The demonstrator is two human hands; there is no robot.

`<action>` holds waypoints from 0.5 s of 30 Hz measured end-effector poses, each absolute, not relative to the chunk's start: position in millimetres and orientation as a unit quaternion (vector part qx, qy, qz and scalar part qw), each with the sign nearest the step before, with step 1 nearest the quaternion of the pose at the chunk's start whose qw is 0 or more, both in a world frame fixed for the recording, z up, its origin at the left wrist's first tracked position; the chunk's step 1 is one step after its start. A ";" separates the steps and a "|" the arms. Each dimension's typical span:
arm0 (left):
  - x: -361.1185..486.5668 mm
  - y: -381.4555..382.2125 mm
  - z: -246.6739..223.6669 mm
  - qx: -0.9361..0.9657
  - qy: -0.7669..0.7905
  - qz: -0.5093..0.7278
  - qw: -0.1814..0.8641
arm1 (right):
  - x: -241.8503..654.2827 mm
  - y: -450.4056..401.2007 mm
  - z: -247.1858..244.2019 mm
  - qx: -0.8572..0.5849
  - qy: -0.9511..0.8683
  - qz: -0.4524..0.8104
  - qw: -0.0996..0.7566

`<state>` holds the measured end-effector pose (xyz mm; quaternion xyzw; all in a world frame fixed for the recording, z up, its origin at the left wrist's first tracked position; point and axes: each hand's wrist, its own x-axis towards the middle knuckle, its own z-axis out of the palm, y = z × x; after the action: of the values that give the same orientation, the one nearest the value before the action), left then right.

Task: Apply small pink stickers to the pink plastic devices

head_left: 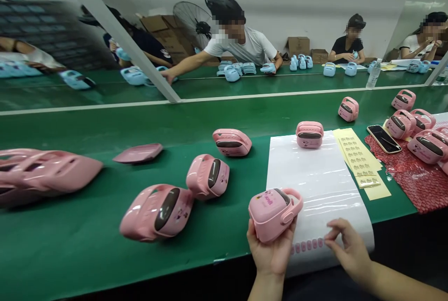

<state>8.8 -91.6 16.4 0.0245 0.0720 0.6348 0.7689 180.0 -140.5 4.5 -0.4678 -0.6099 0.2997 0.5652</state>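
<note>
My left hand (pixel 271 256) is wrapped from below around a small pink plastic case (pixel 266 214) with a carry handle, a dark window and printed figures on its face. The case is tilted, held over the front edge of a white sheet (pixel 308 179). Along that sheet's near end runs a short row of small pink stickers (pixel 308 245). At the row's right end my right hand (pixel 350 252) has thumb and forefinger pinched together. Whatever lies between those fingertips is too small to make out. Another pink case (pixel 310 135) stands on the sheet's far end.
Several pink cases (pixel 208 177) stand on the green table (pixel 87 245) to the left. At right are yellow sticker sheets (pixel 360 161), a phone (pixel 384 139), red bubble wrap (pixel 406 175) and more cases. Beyond a white rail (pixel 245 97), people handle blue cases (pixel 232 73).
</note>
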 end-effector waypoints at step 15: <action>33.3 -91.2 30.0 0.034 0.039 0.602 0.796 | 108.8 -96.7 57.9 -0.428 -0.279 0.540 0.669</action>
<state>33.3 -91.2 30.0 0.0343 0.0392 0.6024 0.7965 108.8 -96.7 57.9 -0.4278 -0.2791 0.5399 0.6690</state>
